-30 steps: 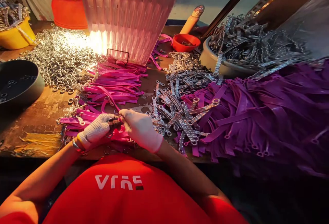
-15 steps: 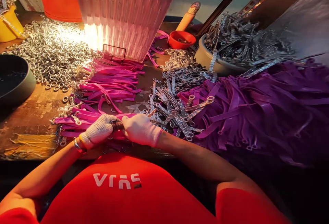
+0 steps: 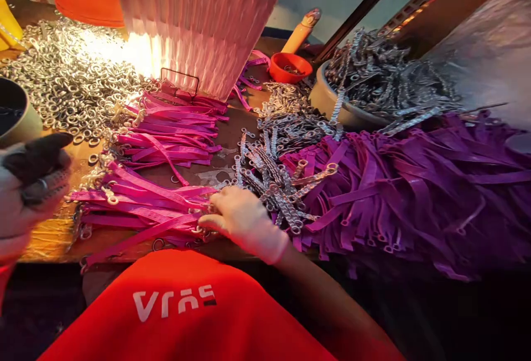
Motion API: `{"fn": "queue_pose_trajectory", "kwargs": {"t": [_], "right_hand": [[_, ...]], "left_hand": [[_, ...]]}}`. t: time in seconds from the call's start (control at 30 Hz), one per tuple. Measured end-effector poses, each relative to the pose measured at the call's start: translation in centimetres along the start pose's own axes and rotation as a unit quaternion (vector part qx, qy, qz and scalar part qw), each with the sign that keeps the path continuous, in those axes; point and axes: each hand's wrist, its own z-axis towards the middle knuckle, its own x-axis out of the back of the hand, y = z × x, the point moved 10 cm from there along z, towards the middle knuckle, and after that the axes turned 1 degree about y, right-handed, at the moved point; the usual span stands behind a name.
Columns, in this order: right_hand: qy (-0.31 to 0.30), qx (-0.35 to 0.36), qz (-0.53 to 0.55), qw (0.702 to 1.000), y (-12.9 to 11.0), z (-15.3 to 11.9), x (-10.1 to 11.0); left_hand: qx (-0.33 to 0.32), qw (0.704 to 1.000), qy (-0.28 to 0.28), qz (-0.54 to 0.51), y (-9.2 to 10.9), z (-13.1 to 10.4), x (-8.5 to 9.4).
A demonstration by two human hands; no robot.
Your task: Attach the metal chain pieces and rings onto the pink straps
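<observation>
My right hand (image 3: 244,220), in a white glove, bends over the right end of the near bundle of pink straps (image 3: 136,206). Its thumb and fingers close on a pink strap end, though the fingertips partly hide the grip. At the left edge my left hand (image 3: 35,195) is raised off the table and smeared by motion, its glove dark-stained on the palm side. Whether it holds anything is unclear. Metal snap hooks (image 3: 111,195) hang on the left ends of the pink straps. One strap (image 3: 136,239) lies slantwise over the table's front edge.
Loose metal rings and hooks (image 3: 83,84) are heaped at back left beside a dark bowl (image 3: 31,123). A corrugated sheet (image 3: 199,24) stands behind. Chain pieces (image 3: 269,167), purple straps (image 3: 398,184), a red bowl (image 3: 290,68) and a basin of chains (image 3: 348,109) fill the right.
My hands have parted. The left has swung to the left edge, away from the dark piece both held; the right stays near the strap ends. One strap now lies slanted at the front. The view has shifted.
</observation>
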Motion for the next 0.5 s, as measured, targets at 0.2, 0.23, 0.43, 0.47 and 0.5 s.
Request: {"fn": "queue_pose_trajectory", "kwargs": {"t": [0.2, 0.23, 0.43, 0.47, 0.5], "right_hand": [[0.027, -0.214, -0.094, 0.972, 11.0, 4.9, -0.8], [0.016, -0.228, -0.1, 0.968, 12.0, 5.9, -1.7], [0.058, -0.254, 0.026, 0.965, 14.0, 7.6, -5.5], [0.073, -0.257, 0.073, 0.961, 14.4, 7.5, -5.8], [0.088, -0.257, 0.119, 0.955, 14.7, 7.4, -6.0]], "left_hand": [[0.261, 0.923, -0.113, -0.259, -12.6, -7.6, -11.1], [0.28, 0.909, -0.135, -0.278, -13.9, -8.6, -12.3], [0.354, 0.864, -0.165, -0.317, -18.4, -12.0, -12.6], [0.349, 0.868, -0.17, -0.31, -18.7, -12.3, -12.4], [0.338, 0.874, -0.184, -0.298, -18.8, -12.7, -12.4]]}}
